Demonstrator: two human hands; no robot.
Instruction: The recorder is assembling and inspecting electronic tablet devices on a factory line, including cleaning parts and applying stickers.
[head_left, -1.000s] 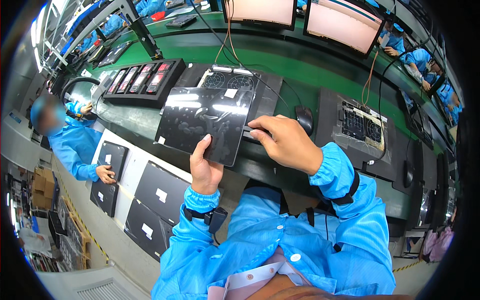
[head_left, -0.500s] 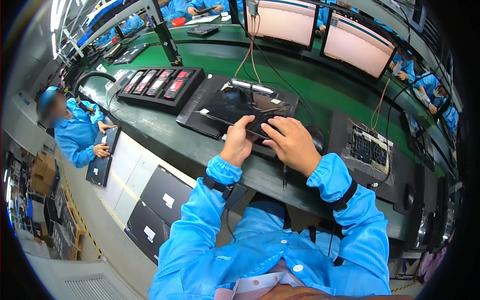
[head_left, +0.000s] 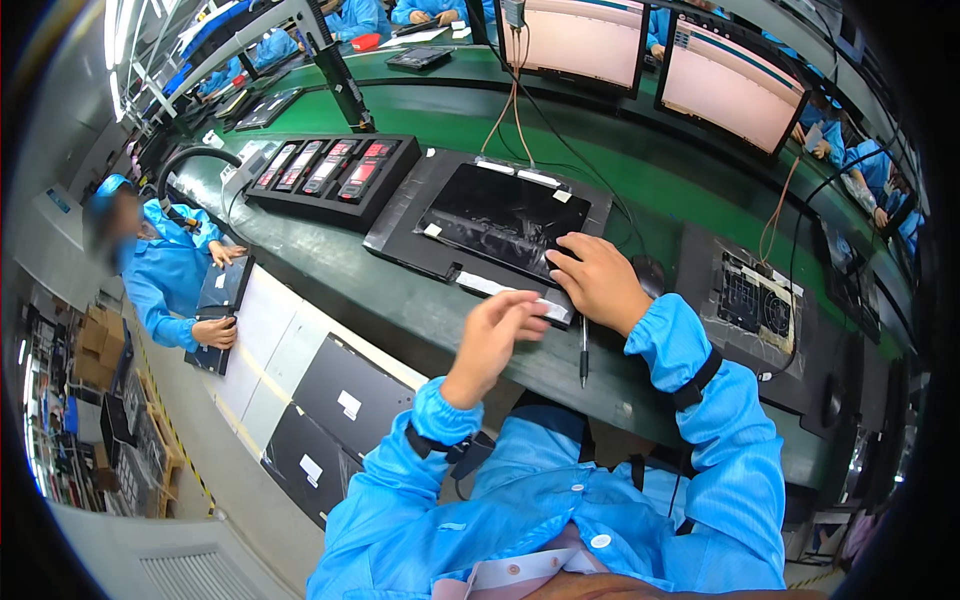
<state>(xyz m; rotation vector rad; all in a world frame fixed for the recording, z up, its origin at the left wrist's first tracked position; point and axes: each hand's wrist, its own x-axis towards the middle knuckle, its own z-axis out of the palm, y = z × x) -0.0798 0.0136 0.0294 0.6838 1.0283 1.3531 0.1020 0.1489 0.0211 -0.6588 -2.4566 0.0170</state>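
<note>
A dark, glossy display panel (head_left: 505, 222) lies flat in a black foam-like fixture (head_left: 400, 240) on the green bench. My right hand (head_left: 603, 285) rests at the panel's near right corner, its fingers stretched out over the edge. In front of the fixture, my left hand (head_left: 490, 340) hovers apart from the panel, fingers loosely bent and spread, with nothing visible in them. Just beyond its fingertips is a white strip (head_left: 485, 285) along the fixture's near edge. A pen (head_left: 584, 355) lies by my right hand, pointing toward me.
At left stands a black tray (head_left: 370, 210) with several red-and-black items. A black mouse (head_left: 648, 274) and a second fixture (head_left: 740, 300) lie rightward. Two monitors (head_left: 735, 85) stand behind. Left, a co-worker (head_left: 165, 265) handles a dark flat unit beside white-labelled dark panels (head_left: 350, 390).
The panel, tilted up between both hands before, now lies flat in the fixture. My left hand has let go and drawn back toward me; my right stays at the corner.
</note>
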